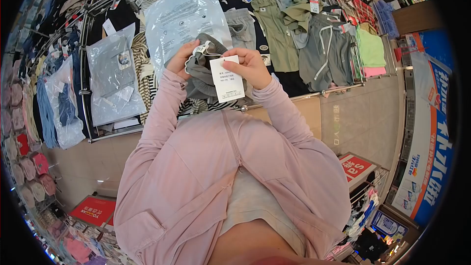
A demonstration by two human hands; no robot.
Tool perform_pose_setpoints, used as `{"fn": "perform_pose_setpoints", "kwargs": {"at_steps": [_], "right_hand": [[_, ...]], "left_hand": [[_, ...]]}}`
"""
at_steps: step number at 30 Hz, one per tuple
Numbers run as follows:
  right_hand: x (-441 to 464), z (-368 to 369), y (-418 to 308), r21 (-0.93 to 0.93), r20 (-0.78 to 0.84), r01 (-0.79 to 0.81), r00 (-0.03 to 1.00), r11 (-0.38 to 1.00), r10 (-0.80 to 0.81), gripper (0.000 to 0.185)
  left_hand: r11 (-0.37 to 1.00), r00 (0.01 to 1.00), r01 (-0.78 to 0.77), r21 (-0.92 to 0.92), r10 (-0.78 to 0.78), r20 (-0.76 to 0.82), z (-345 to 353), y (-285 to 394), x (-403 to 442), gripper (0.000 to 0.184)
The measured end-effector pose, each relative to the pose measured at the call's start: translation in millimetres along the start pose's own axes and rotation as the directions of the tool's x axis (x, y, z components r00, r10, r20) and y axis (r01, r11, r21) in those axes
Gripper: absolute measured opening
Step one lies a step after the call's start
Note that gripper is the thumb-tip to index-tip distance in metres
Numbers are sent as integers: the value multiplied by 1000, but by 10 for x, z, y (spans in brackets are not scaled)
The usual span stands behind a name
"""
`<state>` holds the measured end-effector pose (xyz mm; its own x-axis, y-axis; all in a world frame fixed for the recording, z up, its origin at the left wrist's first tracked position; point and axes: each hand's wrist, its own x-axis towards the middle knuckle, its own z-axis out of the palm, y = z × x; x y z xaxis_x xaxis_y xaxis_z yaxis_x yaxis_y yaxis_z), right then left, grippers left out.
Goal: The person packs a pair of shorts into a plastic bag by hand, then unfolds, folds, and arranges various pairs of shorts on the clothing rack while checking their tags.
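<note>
Metal shop rack point(244, 109) beneath grey garment point(200, 72)

One held garment point(200, 70), one held card point(227, 81), two sleeves point(160, 100)

1. The white paper tag point(229, 79) carries short printed Chinese lines, too small to read, with a row of little boxed symbols along its bottom edge.
2. The red sign point(92, 211) at lower left reads "YOUXUAN" in yellow, beside white Chinese characters.
3. The red sign point(357, 168) at lower right shows "Sal" in white, plus a Chinese character.
4. The blue, orange and white banner point(428, 142) bears large white Chinese characters, 水 among them; smaller print near its orange stripe looks like "3元", though the lens bends it badly.
5. The floor point(360, 113) has pale characters in a column, 口 nearest the wearer.
6. The large plastic bag point(184, 14) bears fine print, illegible.
</note>
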<state>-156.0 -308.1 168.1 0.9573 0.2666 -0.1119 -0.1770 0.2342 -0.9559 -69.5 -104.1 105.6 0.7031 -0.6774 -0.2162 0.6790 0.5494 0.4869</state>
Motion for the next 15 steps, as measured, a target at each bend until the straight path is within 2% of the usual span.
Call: {"fn": "perform_pose_setpoints", "kwargs": {"at_steps": [7,9,10,11,12,13,14,15], "right_hand": [[9,-6,49,2,-23,10,1000,1000,-10,22],[-10,17,47,0,-118,83,990,997,-83,19],[-16,35,61,1,-118,84,990,996,-83,19],[-22,60,84,-243,-276,150,936,958,-217,18],[-41,94,103,-481,-388,162,842,862,-375,18],[-93,249,33,-780,-286,130,796,612,-534,20],[-51,244,172,-873,38,360,723,329,-689,27],[-9,233,308,-837,370,548,573,5,-731,34]], "left_hand": [[997,998,20,76,-25,62,68,30,-40,27],[997,996,29,68,-35,78,-8,-6,-32,30],[998,989,-12,-56,20,148,-56,-47,-44,35],[982,974,-45,-182,84,210,34,-49,-90,40],[985,975,-153,-85,164,150,176,-152,-88,52],[985,975,-152,-85,163,150,188,-239,-60,52],[982,967,-154,-108,172,186,143,-338,-27,56],[979,958,-155,-130,181,224,79,-415,-8,60]]}}
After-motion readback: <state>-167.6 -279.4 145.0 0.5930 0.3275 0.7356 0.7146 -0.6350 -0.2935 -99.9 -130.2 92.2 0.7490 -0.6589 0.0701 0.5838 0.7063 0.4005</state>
